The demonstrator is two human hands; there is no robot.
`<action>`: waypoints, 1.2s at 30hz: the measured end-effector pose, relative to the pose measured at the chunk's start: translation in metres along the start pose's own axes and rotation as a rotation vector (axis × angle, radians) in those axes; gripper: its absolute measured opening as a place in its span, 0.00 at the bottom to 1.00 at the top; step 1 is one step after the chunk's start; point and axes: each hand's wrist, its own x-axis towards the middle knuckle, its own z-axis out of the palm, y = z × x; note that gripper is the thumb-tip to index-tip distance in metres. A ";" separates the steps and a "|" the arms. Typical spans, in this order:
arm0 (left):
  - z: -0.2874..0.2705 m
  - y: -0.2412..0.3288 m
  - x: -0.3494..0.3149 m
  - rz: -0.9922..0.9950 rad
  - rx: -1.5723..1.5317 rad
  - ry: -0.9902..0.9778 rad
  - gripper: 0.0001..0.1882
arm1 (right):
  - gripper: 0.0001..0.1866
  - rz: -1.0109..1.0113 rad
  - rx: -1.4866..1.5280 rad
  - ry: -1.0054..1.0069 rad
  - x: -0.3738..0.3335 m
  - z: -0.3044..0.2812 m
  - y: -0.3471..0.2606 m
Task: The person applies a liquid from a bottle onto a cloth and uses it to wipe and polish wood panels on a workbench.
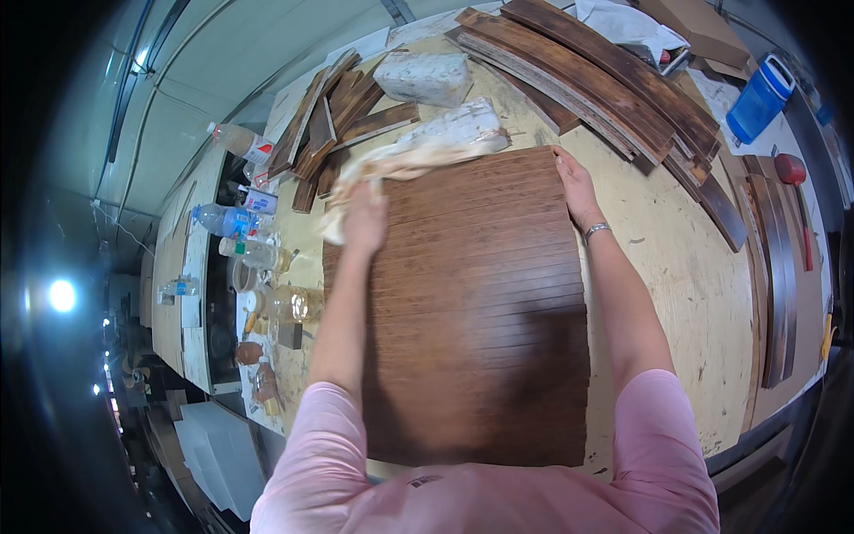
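A dark brown panel of narrow wooden strips [471, 294] lies flat on the work table in front of me. My left hand [366, 218] is at its far left part, closed on a cream cloth [418, 158] that trails along the panel's far edge; hand and cloth are smeared by motion. At the far right corner, my right hand [578, 189] grips the panel's edge, its fingertips partly hidden.
Loose wooden boards [587, 76] are stacked at the far right, shorter offcuts [334, 120] at the far left. Between them stands a wrapped white block [423, 78]. Several bottles [233, 219] line the table's left edge. A blue jug [761, 98] and red-headed mallet [790, 169] are at right.
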 end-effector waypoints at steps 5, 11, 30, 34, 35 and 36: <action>0.004 0.008 0.012 -0.126 0.231 -0.309 0.27 | 0.23 -0.024 0.052 -0.011 0.008 -0.001 0.017; 0.027 0.067 -0.020 0.294 -0.144 0.029 0.28 | 0.24 -0.018 0.022 -0.044 0.008 -0.009 0.016; 0.047 0.099 -0.012 0.331 -0.157 -0.032 0.29 | 0.26 -0.004 -0.018 -0.028 0.007 -0.007 0.010; 0.046 0.103 -0.010 0.308 0.006 0.035 0.30 | 0.26 0.019 0.001 -0.040 0.008 -0.005 0.015; 0.054 0.122 -0.009 0.288 0.012 0.026 0.31 | 0.26 0.010 -0.011 -0.044 0.010 -0.004 0.015; 0.067 0.141 -0.010 0.436 0.002 0.106 0.30 | 0.26 -0.002 0.009 -0.043 0.011 -0.003 0.016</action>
